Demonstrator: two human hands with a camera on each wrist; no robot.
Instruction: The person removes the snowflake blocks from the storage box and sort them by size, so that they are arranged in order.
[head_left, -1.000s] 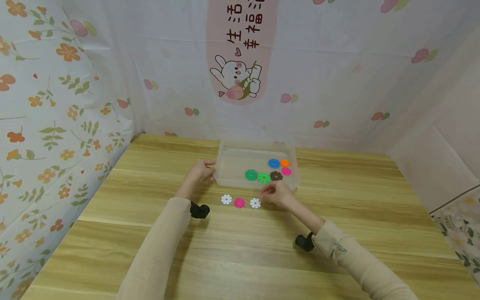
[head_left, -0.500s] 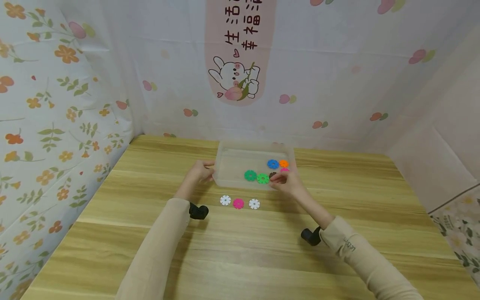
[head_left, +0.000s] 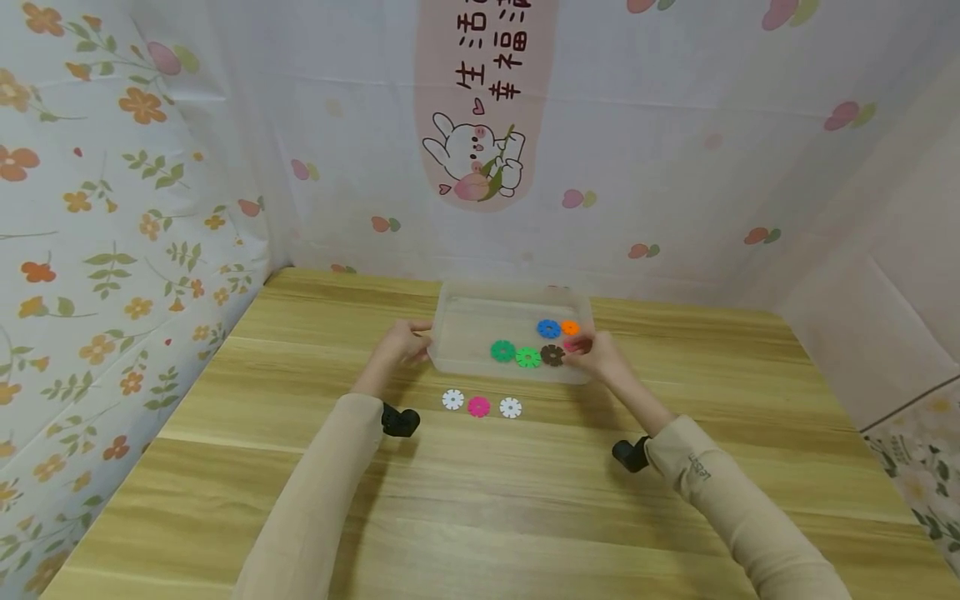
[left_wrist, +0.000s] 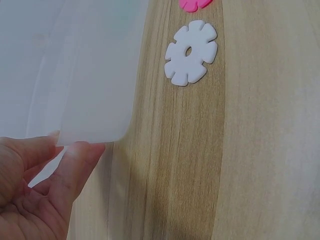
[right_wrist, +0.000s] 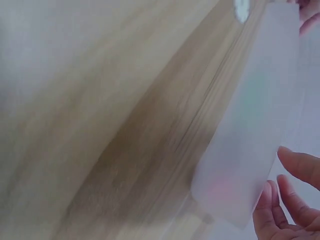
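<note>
A translucent plastic box (head_left: 472, 321) stands near the back of the table. My left hand (head_left: 402, 342) holds its left end, the thumb and fingertips at the wall in the left wrist view. My right hand (head_left: 600, 354) reaches over the box's front right corner, thumb and fingers apart. Its fingertips are at a small pink notched disc (head_left: 568, 345), which they partly cover. Beside that lie a brown disc (head_left: 552, 356), a light green disc (head_left: 528, 357), a dark green disc (head_left: 503, 351), a blue disc (head_left: 549, 329) and an orange disc (head_left: 570, 327).
In front of the box, a white disc (head_left: 453, 400), a pink disc (head_left: 479, 407) and another white disc (head_left: 511, 407) lie in a row on the wooden table (head_left: 480, 500). A printed cloth (head_left: 337, 167) hangs behind the table.
My right hand has moved from beside the right-hand white disc, rightward past the brown disc, to the pink disc in the box. My left hand stays at the box's left end.
</note>
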